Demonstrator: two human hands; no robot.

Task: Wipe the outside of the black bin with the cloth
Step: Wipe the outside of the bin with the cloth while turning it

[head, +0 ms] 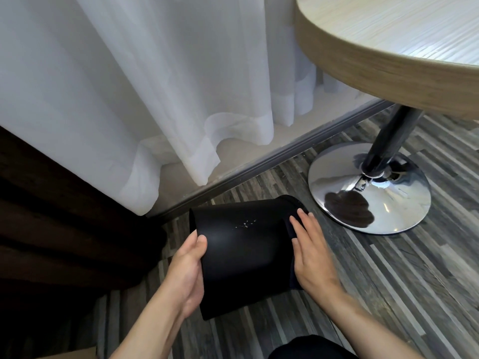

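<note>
Black bin [243, 252]: tipped on its side on the floor [375, 281], just beside the table's chrome base [370, 193]; pale specks on its upper wall; contents not visible. Left hand [188, 275]: grip closed round the bin's near-left edge. Right hand [312, 252]: flat, fingers extended, pressing a dark cloth [295, 229] (mostly hidden) against the right wall. Advice: steady the bin, sweep toward the specks.

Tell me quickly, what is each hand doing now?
Left hand: closed on the black bin, gripping its base end.
Right hand: open and flat, pressing a dark cloth against the bin.
</note>
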